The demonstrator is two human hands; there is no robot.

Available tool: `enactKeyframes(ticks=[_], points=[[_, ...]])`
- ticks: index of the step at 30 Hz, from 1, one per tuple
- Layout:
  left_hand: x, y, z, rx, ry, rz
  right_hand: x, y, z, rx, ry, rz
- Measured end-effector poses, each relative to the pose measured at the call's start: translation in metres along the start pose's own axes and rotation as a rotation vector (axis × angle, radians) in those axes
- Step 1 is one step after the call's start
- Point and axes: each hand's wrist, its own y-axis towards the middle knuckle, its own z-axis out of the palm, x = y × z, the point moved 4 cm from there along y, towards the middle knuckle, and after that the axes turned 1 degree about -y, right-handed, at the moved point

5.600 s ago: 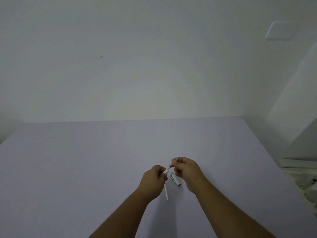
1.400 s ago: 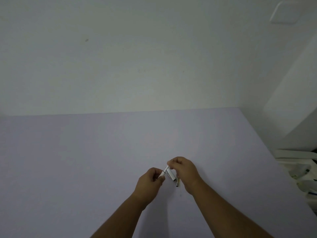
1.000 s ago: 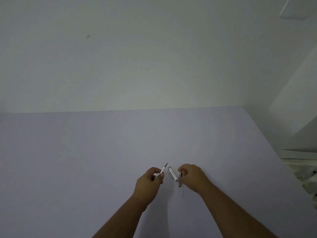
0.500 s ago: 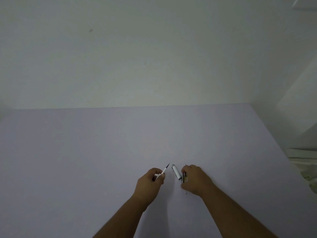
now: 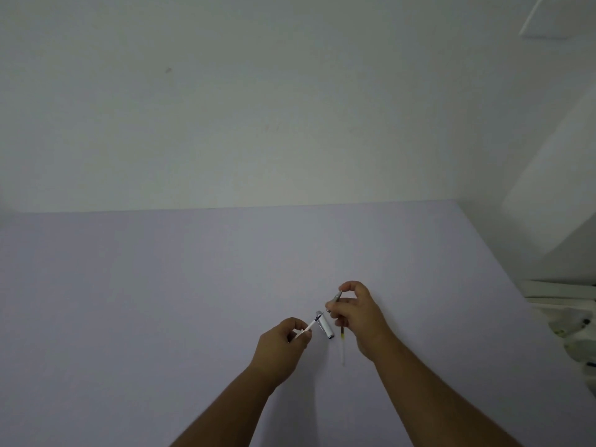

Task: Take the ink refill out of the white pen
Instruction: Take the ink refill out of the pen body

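Observation:
My left hand (image 5: 283,340) pinches a thin white pen barrel (image 5: 310,326), whose dark end points up and right. A short white and silver pen cap (image 5: 324,324) lies on the lilac table (image 5: 161,301) between my hands. My right hand (image 5: 359,314) is raised a little and closed on the ink refill (image 5: 342,345). A grey metal tip (image 5: 335,300) shows between its thumb and finger. The refill's pale tail, with a yellow-green band, sticks out below the hand. The hands are apart, and the refill is clear of the barrel.
A plain white wall stands behind the table. The table's right edge runs diagonally past my right forearm. Beyond it, at the far right, lie white cluttered objects (image 5: 567,321).
Over five seconds my hands went from joined on the pen to pulled apart. In the last half second my right hand lifted and moved away, showing the grey tip. My left hand barely moved.

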Motion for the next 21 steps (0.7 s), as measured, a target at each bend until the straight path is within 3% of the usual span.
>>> enactKeyframes(ticks=[21], points=[[-0.026,-0.012,0.000,-0.071,0.028,0.067,0.008,-0.034,0.018,0.100,-0.056,-0.011]])
